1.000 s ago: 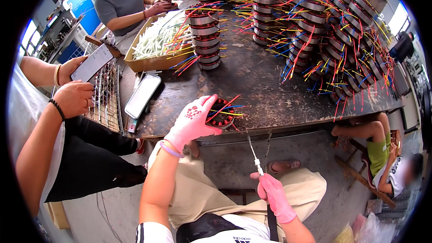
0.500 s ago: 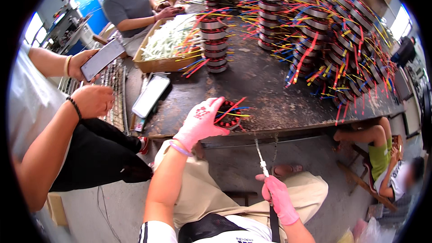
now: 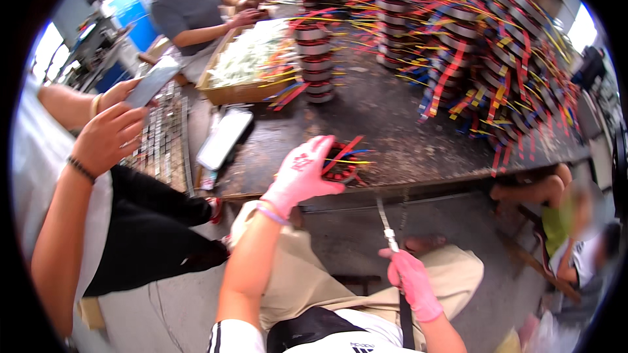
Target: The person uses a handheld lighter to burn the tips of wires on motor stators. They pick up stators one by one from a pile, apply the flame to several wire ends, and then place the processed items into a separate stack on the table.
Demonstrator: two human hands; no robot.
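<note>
Wrapped round a motor stator [image 3: 340, 171] at the table's front edge is my left hand [image 3: 299, 175], in a pink glove. Red, blue and yellow wires stick out of the stator to the right. Lower down, over my lap, my gloved right hand [image 3: 416, 282] is closed round the lower end of a slim white tool [image 3: 390, 238]. A thin pale length runs from its top up toward the table edge; its exact kind is unclear. Behind the stator stands a stack of similar stators [image 3: 314, 59] with coloured wires.
Many more wired stators [image 3: 458, 46] are piled at the back right. A cardboard box [image 3: 243, 93] of white sleeves and a white phone-like slab [image 3: 224, 138] lie on the left. A person holding a phone [image 3: 154, 81] stands close at my left; others sit at the far left and right.
The whole view has shifted slightly to the right. The nearby person's free hand has risen toward the phone. My hands keep their holds on the stator and the white tool.
</note>
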